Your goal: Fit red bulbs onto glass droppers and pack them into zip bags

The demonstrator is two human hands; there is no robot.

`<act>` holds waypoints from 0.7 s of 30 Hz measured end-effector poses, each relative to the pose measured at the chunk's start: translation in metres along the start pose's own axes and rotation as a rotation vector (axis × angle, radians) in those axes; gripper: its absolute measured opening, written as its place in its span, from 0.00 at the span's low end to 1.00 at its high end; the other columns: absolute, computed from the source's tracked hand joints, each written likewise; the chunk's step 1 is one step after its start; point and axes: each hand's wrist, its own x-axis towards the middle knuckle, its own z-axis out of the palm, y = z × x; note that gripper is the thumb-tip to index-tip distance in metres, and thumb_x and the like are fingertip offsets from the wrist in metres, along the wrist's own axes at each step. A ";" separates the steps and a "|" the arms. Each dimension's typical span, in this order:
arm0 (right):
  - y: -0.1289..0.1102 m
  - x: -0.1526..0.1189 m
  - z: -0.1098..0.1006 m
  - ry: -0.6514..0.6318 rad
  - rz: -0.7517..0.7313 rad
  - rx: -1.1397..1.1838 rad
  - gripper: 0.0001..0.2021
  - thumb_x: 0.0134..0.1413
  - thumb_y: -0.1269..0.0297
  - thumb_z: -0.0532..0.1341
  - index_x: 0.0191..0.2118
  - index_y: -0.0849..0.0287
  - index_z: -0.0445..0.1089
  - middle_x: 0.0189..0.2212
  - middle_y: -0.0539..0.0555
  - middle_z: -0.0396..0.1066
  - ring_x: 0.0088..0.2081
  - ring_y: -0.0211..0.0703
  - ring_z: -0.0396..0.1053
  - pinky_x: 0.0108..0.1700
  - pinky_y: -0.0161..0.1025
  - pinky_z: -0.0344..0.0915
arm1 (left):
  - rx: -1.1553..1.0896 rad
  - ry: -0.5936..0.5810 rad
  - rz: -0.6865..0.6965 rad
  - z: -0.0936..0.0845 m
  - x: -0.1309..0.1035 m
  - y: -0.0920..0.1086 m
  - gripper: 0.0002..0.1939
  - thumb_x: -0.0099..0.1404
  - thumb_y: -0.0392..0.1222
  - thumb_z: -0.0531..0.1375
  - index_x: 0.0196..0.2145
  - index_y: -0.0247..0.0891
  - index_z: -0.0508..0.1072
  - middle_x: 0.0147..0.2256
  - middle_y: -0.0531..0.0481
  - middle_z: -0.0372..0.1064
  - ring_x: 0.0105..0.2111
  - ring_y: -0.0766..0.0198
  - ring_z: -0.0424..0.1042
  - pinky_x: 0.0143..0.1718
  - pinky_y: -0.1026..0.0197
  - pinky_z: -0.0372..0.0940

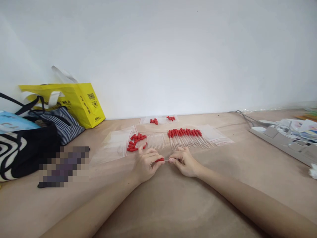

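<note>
My left hand pinches a red rubber dropper bulb. A thin glass dropper tube runs from the bulb's right end to my right hand, whose fingers are closed on it. How deep the tube sits in the bulb I cannot tell. Beyond my left hand lies a pile of loose red bulbs. Bare glass tubes lie in a row beside it. Past my right hand, several droppers with red bulbs rest side by side, tips toward me.
Clear plastic bags lie under and around the parts, and more red bulbs lie farther back. On the left stand a yellow bag and a black bag, near a blurred dark item. A power strip is on the right.
</note>
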 end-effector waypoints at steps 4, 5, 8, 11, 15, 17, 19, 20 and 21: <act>-0.001 0.000 0.002 -0.022 0.005 0.018 0.16 0.58 0.60 0.48 0.26 0.58 0.68 0.23 0.48 0.68 0.32 0.38 0.60 0.42 0.41 0.47 | 0.021 -0.005 0.032 -0.001 -0.001 0.002 0.07 0.61 0.42 0.54 0.31 0.43 0.72 0.26 0.57 0.73 0.31 0.65 0.69 0.51 0.47 0.41; -0.001 0.001 0.002 -0.029 0.012 0.029 0.16 0.58 0.60 0.48 0.26 0.58 0.68 0.23 0.48 0.68 0.32 0.38 0.60 0.42 0.41 0.47 | 0.025 0.000 0.040 -0.001 -0.001 0.002 0.07 0.61 0.42 0.54 0.31 0.43 0.72 0.26 0.57 0.74 0.30 0.65 0.69 0.51 0.47 0.41; -0.001 0.001 0.003 -0.044 0.048 0.063 0.16 0.58 0.60 0.49 0.26 0.58 0.69 0.23 0.47 0.68 0.32 0.38 0.61 0.44 0.42 0.47 | 0.031 0.021 0.050 0.001 -0.002 0.001 0.07 0.62 0.43 0.54 0.33 0.45 0.72 0.27 0.58 0.74 0.30 0.66 0.69 0.52 0.47 0.41; -0.002 0.002 0.003 -0.064 0.081 0.099 0.16 0.58 0.60 0.48 0.28 0.57 0.69 0.23 0.47 0.68 0.33 0.38 0.61 0.45 0.43 0.46 | 0.025 0.016 0.018 0.003 -0.003 -0.003 0.08 0.61 0.43 0.55 0.39 0.48 0.71 0.29 0.58 0.74 0.31 0.66 0.69 0.52 0.47 0.41; -0.002 0.003 0.002 -0.086 0.080 0.084 0.18 0.59 0.60 0.46 0.28 0.57 0.68 0.22 0.47 0.66 0.33 0.38 0.61 0.45 0.42 0.47 | -0.039 -0.031 -0.105 0.001 -0.003 -0.011 0.22 0.57 0.49 0.59 0.48 0.43 0.63 0.31 0.55 0.74 0.35 0.63 0.68 0.52 0.47 0.42; -0.001 0.003 0.001 -0.090 0.092 0.054 0.19 0.60 0.59 0.45 0.27 0.58 0.67 0.21 0.47 0.65 0.32 0.38 0.60 0.43 0.42 0.48 | -0.069 -0.039 -0.126 -0.002 -0.003 -0.015 0.17 0.57 0.50 0.58 0.43 0.43 0.67 0.30 0.55 0.73 0.34 0.63 0.69 0.52 0.48 0.41; 0.001 0.002 -0.001 -0.086 0.091 0.028 0.18 0.60 0.60 0.44 0.29 0.58 0.67 0.22 0.48 0.66 0.32 0.38 0.60 0.42 0.41 0.48 | -0.082 -0.041 -0.122 -0.004 -0.003 -0.017 0.08 0.59 0.47 0.56 0.35 0.44 0.70 0.29 0.57 0.73 0.33 0.65 0.69 0.53 0.48 0.39; 0.001 0.001 -0.002 -0.077 0.080 0.015 0.16 0.60 0.60 0.45 0.30 0.58 0.67 0.24 0.48 0.67 0.32 0.38 0.60 0.42 0.41 0.48 | -0.083 -0.042 -0.121 -0.005 -0.003 -0.017 0.07 0.60 0.46 0.56 0.33 0.45 0.71 0.29 0.58 0.73 0.32 0.66 0.68 0.53 0.48 0.38; 0.001 0.000 -0.003 -0.062 0.062 -0.002 0.14 0.60 0.61 0.46 0.32 0.58 0.67 0.26 0.49 0.68 0.33 0.38 0.61 0.42 0.41 0.48 | -0.082 -0.042 -0.124 -0.006 -0.004 -0.018 0.06 0.61 0.45 0.55 0.32 0.45 0.71 0.28 0.58 0.72 0.31 0.66 0.68 0.54 0.48 0.37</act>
